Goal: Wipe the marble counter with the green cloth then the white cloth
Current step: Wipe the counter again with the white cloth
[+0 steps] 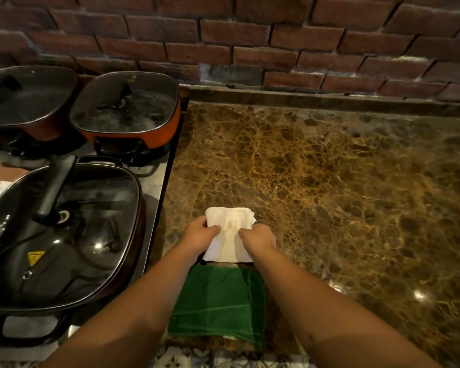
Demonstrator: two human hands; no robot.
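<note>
Brown marble counter (329,181), veined with gold, glossy, stretching from the stove edge on the left to the brick wall (250,35) at the back. White cloth (230,232), folded into a rough rectangle, flat on the marble near the front left corner of the counter. Left hand (198,236) on the cloth's left edge, fingers curled and pinching the fabric, thumb tip laid over the top surface. Right hand (258,239) on the cloth's right side, fingers bent and closed on the fabric in the same way, knuckles up. Both forearms bare, reaching forward from the bottom of the view. Green cloth (218,306), also folded, flat on the marble just nearer than the white one, between the two forearms, close to the front lip of the counter; near edge of the white cloth just beside or slightly over the far edge of the green one, exact contact hard to tell. Left forearm across the green cloth's left side.

To the left, a stove top (157,181) crowded with three lidded pans. Nearest pan (59,235) dark, with a glass lid, a long black handle and a small yellow warning sticker. Orange-sided pan (128,110) behind it, glass lid fogged. Third pan (27,96) at the far left, partly cut off by the frame. Patterned floor tiles (186,359) visible below the counter's front edge.
</note>
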